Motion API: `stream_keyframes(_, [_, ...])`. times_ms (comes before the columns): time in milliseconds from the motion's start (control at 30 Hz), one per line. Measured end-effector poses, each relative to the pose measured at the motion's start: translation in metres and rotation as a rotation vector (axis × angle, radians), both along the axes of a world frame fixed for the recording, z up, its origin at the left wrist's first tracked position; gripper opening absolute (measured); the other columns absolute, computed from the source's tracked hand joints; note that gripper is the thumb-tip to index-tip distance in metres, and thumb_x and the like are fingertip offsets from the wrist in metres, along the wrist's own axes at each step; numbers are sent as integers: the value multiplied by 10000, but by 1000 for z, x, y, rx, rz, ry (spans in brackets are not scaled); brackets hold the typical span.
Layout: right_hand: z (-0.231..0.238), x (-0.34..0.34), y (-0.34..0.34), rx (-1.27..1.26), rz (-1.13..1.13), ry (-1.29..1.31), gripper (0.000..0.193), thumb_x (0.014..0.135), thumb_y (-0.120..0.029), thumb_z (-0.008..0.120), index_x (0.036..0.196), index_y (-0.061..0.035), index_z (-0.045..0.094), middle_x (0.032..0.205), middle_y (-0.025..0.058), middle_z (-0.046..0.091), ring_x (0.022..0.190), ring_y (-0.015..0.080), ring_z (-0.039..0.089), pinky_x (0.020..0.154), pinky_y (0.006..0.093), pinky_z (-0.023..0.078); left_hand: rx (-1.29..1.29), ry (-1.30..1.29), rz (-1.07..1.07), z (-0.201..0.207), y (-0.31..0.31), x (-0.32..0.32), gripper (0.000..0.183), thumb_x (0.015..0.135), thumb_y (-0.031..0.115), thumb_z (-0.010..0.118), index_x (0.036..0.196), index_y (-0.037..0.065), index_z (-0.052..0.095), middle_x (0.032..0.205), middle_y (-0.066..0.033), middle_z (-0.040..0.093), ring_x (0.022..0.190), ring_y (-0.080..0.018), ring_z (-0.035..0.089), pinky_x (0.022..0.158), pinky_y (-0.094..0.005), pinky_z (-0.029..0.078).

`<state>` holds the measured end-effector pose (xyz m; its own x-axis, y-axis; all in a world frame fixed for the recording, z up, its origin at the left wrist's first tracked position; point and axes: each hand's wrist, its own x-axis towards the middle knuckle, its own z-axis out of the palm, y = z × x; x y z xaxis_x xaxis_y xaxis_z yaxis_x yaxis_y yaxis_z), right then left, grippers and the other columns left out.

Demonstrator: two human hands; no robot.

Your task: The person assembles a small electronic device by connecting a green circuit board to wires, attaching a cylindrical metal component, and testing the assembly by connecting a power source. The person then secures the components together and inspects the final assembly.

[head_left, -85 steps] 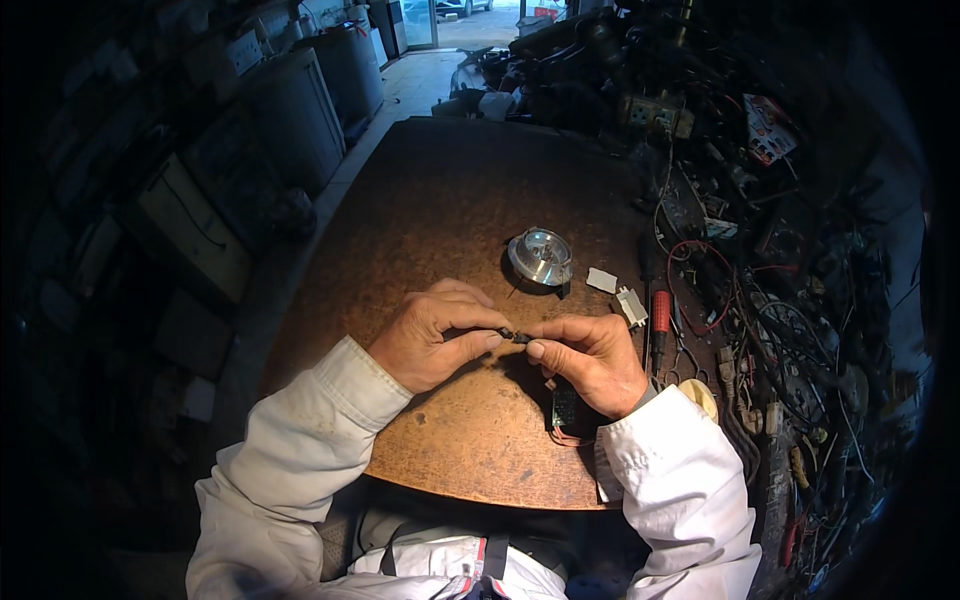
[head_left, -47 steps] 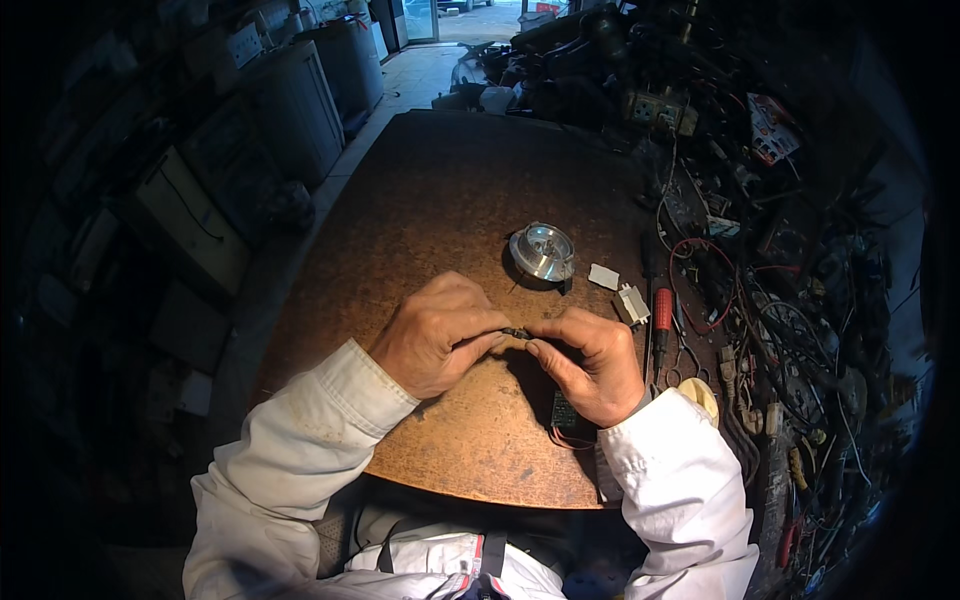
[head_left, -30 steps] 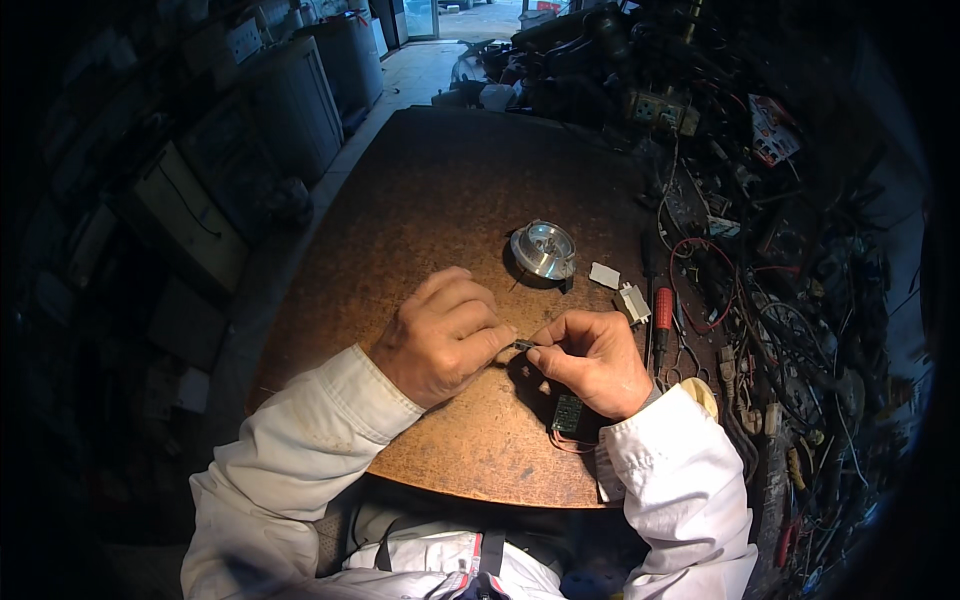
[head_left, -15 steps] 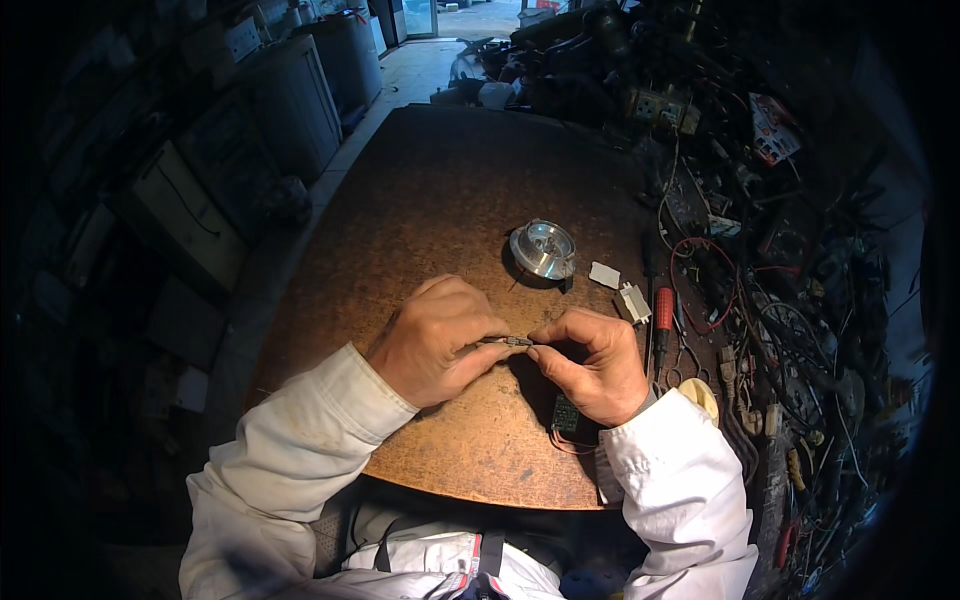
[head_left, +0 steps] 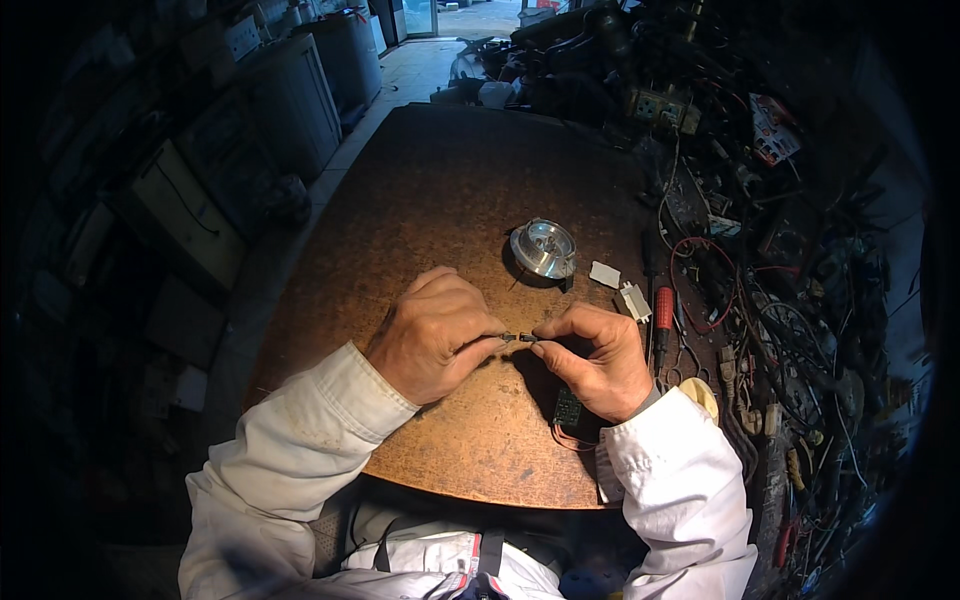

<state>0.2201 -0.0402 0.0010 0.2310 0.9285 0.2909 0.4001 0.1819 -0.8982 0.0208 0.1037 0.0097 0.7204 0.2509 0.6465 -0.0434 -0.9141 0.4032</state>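
Both hands pinch a small dark part between them: left hand and right hand, near the desk's front edge. The part's two ends look barely joined. The round metal piece lies untouched beyond.

Small dark component — tiny, lying level, pinched between fingertips just above brown table.

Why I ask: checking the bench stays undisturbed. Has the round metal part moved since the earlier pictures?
No. The round metal part sits in the same spot, just left of the two small white blocks, as before.
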Motion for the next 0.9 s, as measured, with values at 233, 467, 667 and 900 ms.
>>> stream_keyframes(233, [1, -2, 0, -20, 15, 13, 110, 882, -12, 800, 979, 37, 788, 880, 107, 743, 789, 170, 708, 700, 309, 557, 18, 34, -5, 1, 0, -2, 204, 747, 35, 926, 897, 56, 790, 858, -88, 747, 887, -258, 738, 944, -467, 547])
stream_keyframes(467, [1, -1, 1, -20, 27, -6, 95, 886, -7, 794, 969, 38, 783, 872, 102, 738, 783, 166, 702, 698, 313, 555, 28, 34, -15, 2, 0, -2, 206, 745, 41, 927, 898, 56, 789, 859, -88, 741, 883, -257, 733, 943, -468, 547])
stream_keyframes(667, [5, -1, 0, -48, 42, 4, 93, 892, -12, 795, 967, 40, 782, 878, 103, 741, 783, 166, 700, 703, 314, 556, 56, 31, -26, 2, 0, -1, 205, 743, 34, 917, 904, 51, 790, 859, -93, 733, 878, -263, 728, 935, -463, 549])
stream_keyframes(900, [4, -1, 0, -33, 51, 48, 98, 903, -14, 795, 986, 37, 784, 882, 93, 744, 787, 158, 698, 703, 311, 556, 48, 28, -25, 1, 1, -1, 195, 751, 37, 913, 898, 55, 786, 857, -92, 731, 878, -267, 726, 884, -443, 559])
